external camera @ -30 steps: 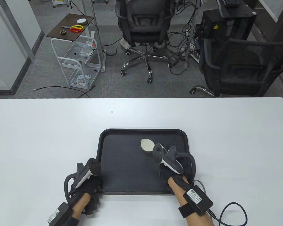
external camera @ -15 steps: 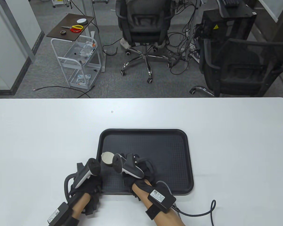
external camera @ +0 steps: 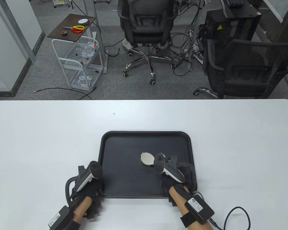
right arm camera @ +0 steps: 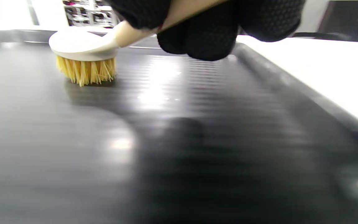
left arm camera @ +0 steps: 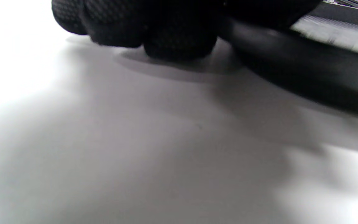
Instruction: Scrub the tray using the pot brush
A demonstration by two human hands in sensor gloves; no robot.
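The right hand [external camera: 176, 178] grips the pot brush [right arm camera: 84, 56], bristles down on the tray [external camera: 124, 143]; the left hand [external camera: 91, 189] curls closed against the tray's near-left corner on the table [external camera: 50, 134].

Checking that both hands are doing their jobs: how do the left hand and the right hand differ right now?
The left hand rests at the tray's near left corner, steadying it; the right hand is over the tray's right half. The left hand holds no tool, while the right hand grips the pot brush by its handle, bristles down on the tray floor. Both wear black gloves with a tracker strapped on the back.
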